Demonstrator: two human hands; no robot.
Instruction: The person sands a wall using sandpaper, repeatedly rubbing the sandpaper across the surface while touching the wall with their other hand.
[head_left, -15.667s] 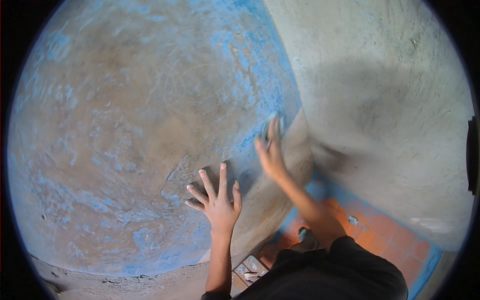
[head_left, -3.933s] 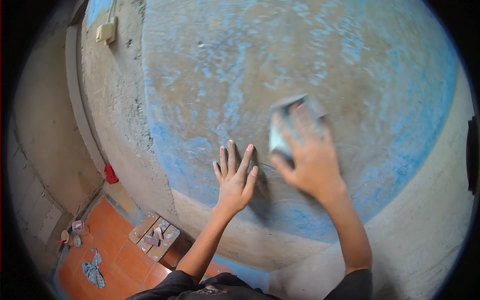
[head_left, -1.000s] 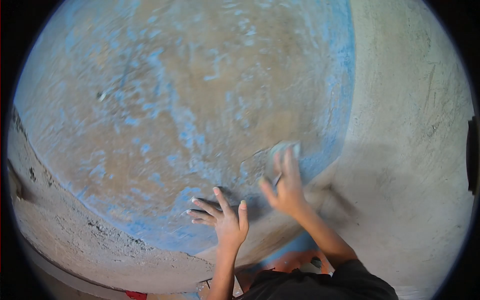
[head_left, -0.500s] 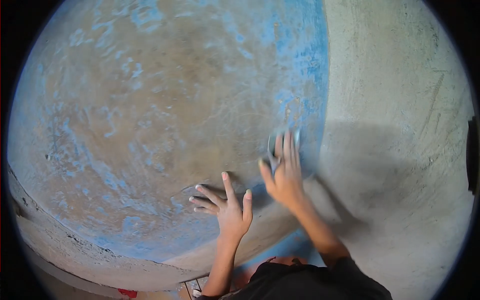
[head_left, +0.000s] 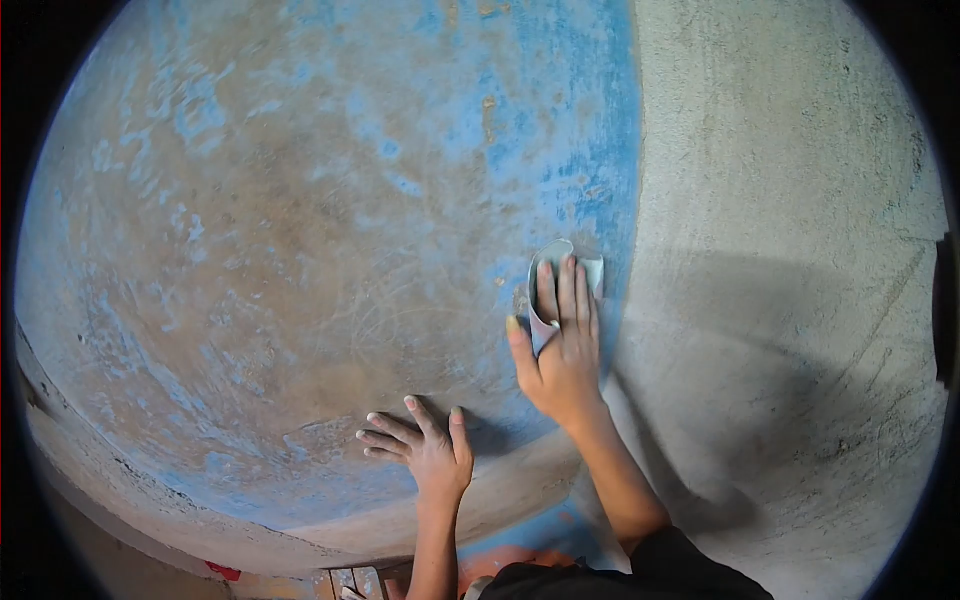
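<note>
My right hand [head_left: 568,365] lies with its fingers straight and pressed on a pale, bent sheet of sandpaper [head_left: 538,292] against the blue-and-brown wall [head_left: 290,230]. One side of the sheet curls up around the index finger, between it and the thumb. A corner shows to the right of the fingers. The sheet's working face is hidden. Lower and to the left, my left hand [head_left: 436,458] rests on the same wall with its fingers spread, holding nothing. Patchy blue paint shows through the brown, cloudy surface.
A rough grey wall [head_left: 760,170] meets the blue surface along a vertical edge at right, with my shadow on it. A ledge [head_left: 480,500] runs below the hands. Wooden slats [head_left: 345,580] and a small red item [head_left: 222,571] lie at the bottom.
My right hand has slid up the wall with the sandpaper, and the sheet's curl now shows more. The view has shifted. My left hand stays about where it was on the wall.
</note>
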